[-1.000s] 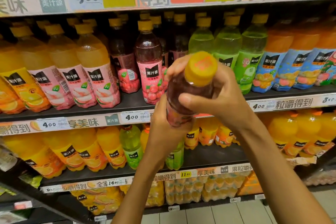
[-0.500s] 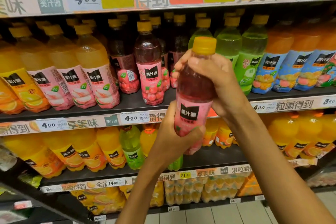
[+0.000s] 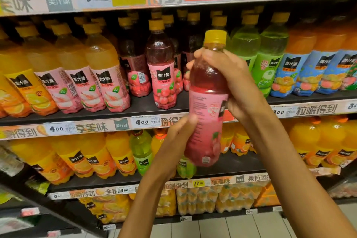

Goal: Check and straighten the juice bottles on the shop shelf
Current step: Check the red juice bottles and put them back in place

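While the red juice bottle (image 3: 207, 102) is held out in front of the shelf rather than standing on it, its long axis runs nearly upright, yellow cap (image 3: 215, 37) on top and base tilted slightly toward the person; the label shows mostly small print, with the brand panel turned off to the right edge. The right hand (image 3: 231, 83) wraps the shoulder and upper body from the right, fingers curled round it just under the cap; the left hand (image 3: 179, 135) cups the lower label from the left and below, thumb lying along the side, so both grips pinch the same bottle. The gap it seems to belong to lies just behind and left, on the shelf board (image 3: 143, 109) beside a standing red bottle (image 3: 161, 67) whose label faces front; the left hand is the nearer to that slot, though the right hand has the firmer hold. I judge the check is in hand, and the return calls for a twist to bring the brand panel forward; peach bottles (image 3: 104, 75) stand further left, green bottles (image 3: 270, 58) to the right.
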